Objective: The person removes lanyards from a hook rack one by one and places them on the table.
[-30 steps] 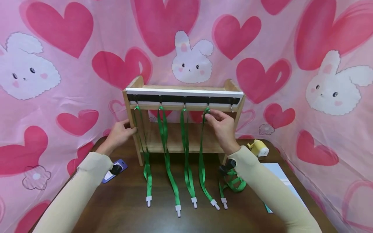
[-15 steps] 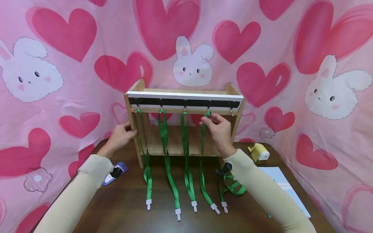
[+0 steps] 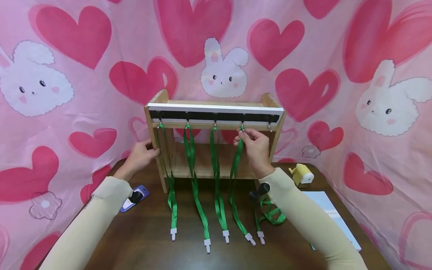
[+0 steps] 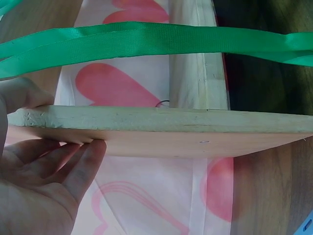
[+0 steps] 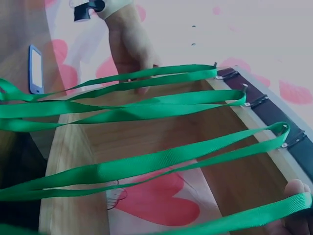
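While the right hand [image 3: 257, 152] pinches it near the top, a green lanyard [image 3: 237, 155] hangs in front of the wooden rack [image 3: 204, 159] — a flat, bright ribbon doubled into a long loop, twisted a little lower down and ending in a white clip [image 3: 250, 239] that lies on the dark brown surface [image 3: 145, 240]. The right grip is together on the ribbon's upper end, thumb against fingers, just under the 4th hook [image 3: 242, 123] from the left; the fingers hide exactly how the loop sits there. From that grip the rest of the lanyard drops downward. The left grip is clamped on the rack's left upright, the left hand [image 3: 139, 155] having its thumb on 1 face and its fingers on the other.

3 more lanyards [image 3: 195, 187] hang from the 3 hooks to the left, and a 5th lanyard [image 3: 277, 220] lies loosely looped near the right sleeve [image 3: 303, 206]. A black strip [image 3: 202, 115] runs along the white rail [image 3: 216, 107] above. By the left wrist, a blue badge holder [image 3: 144, 190] shows a white label — its marks too small to read.
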Demonstrator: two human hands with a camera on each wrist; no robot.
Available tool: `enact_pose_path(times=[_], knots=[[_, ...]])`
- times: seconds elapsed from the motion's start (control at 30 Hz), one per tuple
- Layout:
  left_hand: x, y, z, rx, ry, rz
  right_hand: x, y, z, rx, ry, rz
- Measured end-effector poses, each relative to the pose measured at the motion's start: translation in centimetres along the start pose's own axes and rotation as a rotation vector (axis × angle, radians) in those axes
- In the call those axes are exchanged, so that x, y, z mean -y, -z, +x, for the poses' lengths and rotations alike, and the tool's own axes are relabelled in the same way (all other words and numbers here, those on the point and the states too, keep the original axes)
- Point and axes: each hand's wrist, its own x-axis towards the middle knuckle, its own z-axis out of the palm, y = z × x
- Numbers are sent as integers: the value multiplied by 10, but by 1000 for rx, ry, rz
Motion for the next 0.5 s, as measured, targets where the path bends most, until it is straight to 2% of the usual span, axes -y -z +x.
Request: enact_pose_path(times=[0.07,0.27,0.5], knots=[[0,-1,1,4,0,-5,1,2,1,7,-1,28],[0,0,2,1,-4,-13,6,6,2,36,13,0],[-1,1,4,2,-2,2,12,8,0,46,-25,15]])
